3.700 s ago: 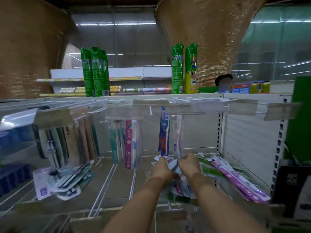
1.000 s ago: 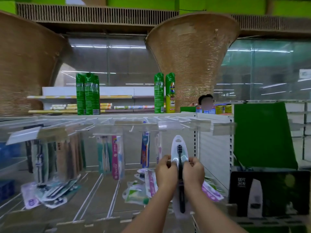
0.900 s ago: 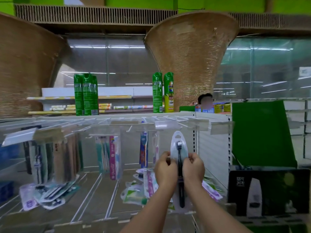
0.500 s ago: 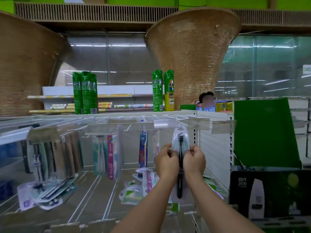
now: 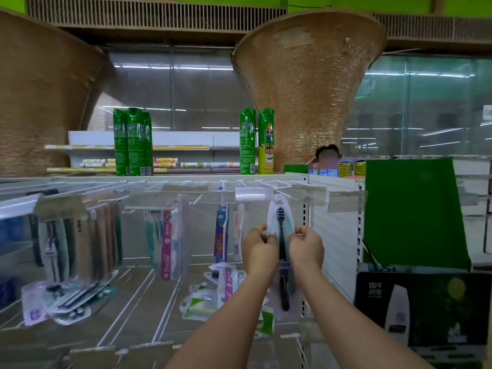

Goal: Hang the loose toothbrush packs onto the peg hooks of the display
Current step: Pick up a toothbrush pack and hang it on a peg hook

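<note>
I hold a clear blister pack with a black toothbrush (image 5: pixel 281 222) upright in front of the display. My left hand (image 5: pixel 258 250) pinches its left edge and my right hand (image 5: pixel 306 249) pinches its right edge. The pack's top hang hole sits right at the tip of a white peg hook (image 5: pixel 277 188), just under a clear price-tag holder (image 5: pixel 254 194). Whether the hook has entered the hole I cannot tell. More loose packs (image 5: pixel 223 288) lie in a heap on the shelf below my hands.
Hung toothbrush packs (image 5: pixel 167 243) fill hooks to the left, with a blue one (image 5: pixel 221 230) beside my left hand. Another loose pile (image 5: pixel 61 299) lies at the lower left. A green panel (image 5: pixel 412 214) and a dark box (image 5: pixel 420 307) stand on the right. A person is behind the shelf.
Both hands took the black toothbrush pack from the heap on the shelf and raised it. Over the last second it rose until its top reached the peg hook.
</note>
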The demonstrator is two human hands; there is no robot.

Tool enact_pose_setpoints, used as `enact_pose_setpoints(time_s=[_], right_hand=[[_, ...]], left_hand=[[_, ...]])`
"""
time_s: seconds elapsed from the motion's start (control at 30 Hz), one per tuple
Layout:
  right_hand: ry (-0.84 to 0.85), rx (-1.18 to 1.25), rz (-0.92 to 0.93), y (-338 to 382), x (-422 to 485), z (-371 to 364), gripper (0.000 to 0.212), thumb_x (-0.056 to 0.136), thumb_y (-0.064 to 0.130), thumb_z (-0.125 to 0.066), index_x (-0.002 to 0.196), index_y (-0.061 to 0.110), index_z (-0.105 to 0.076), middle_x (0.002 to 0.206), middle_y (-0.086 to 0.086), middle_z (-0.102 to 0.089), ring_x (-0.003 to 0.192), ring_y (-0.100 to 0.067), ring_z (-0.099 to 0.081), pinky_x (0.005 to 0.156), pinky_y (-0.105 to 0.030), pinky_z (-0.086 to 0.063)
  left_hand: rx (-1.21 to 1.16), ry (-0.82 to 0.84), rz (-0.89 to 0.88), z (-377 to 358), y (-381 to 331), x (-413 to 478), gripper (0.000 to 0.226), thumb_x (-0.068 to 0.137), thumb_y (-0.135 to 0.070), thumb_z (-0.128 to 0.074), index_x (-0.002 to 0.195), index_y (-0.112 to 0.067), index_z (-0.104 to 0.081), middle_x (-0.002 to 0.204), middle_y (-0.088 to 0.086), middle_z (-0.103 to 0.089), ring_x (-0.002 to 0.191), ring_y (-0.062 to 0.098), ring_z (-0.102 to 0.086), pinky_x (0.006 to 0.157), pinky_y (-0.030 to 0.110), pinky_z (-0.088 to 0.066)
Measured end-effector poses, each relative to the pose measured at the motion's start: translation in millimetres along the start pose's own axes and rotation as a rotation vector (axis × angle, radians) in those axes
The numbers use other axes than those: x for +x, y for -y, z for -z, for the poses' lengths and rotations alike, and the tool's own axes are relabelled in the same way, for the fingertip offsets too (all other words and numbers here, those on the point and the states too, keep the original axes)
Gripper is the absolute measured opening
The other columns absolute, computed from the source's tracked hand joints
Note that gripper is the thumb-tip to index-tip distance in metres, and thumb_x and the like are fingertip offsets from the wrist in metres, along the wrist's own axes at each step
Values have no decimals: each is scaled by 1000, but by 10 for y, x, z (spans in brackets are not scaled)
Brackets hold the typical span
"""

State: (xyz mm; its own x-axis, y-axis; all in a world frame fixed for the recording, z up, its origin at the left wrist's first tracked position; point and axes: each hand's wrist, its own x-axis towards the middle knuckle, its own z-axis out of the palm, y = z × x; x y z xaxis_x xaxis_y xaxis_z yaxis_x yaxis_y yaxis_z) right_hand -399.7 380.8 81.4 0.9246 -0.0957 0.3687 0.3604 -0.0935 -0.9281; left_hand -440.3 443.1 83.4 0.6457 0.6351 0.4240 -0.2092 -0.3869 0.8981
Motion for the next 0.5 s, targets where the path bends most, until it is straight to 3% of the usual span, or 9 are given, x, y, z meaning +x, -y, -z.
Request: enact_pose_setpoints(time_s=[0.13,0.3,0.37,0.43,0.5], right_hand=[[43,-1,-22,-83,26,-14,8,91,18,-54,86,17,-60,80,-3,-65,75,-23,-61,76,-44,-55],[72,-79,-89,-273,41,-169,12,89,19,-56,87,14,-67,80,-6,-65,77,-26,-59,69,-34,-47],[71,-65,-99,-306,103,-239,15,88,18,-59,74,15,-65,77,-10,-66,77,-31,-60,71,-37,-49],[60,-64,-85,-338,198,-324,19,86,17,-60,68,11,-66,74,-14,-67,76,-36,-62,72,-43,-51],[53,-94,-103,-365,306,-425,18,86,20,-61,70,14,-68,75,-13,-69,77,-35,-63,74,-45,-54]], left_hand=[[54,19,45,-21,39,118,25,96,-19,-49,119,-21,-58,87,-1,-64,80,17,-61,73,30,-53],[47,-14,-6,-51,175,286,14,94,-18,-51,104,-16,-62,72,-6,-55,72,16,-52,65,25,-41],[-48,-1,-37,-47,235,342,11,92,-14,-53,101,-15,-60,65,-6,-53,64,17,-51,62,31,-43],[-124,9,-66,-57,327,402,21,91,-8,-52,107,-21,-49,70,-4,-53,63,16,-52,66,37,-47],[-131,36,-79,-85,424,477,33,91,-4,-50,111,-27,-39,83,-3,-56,69,11,-55,66,30,-50]])
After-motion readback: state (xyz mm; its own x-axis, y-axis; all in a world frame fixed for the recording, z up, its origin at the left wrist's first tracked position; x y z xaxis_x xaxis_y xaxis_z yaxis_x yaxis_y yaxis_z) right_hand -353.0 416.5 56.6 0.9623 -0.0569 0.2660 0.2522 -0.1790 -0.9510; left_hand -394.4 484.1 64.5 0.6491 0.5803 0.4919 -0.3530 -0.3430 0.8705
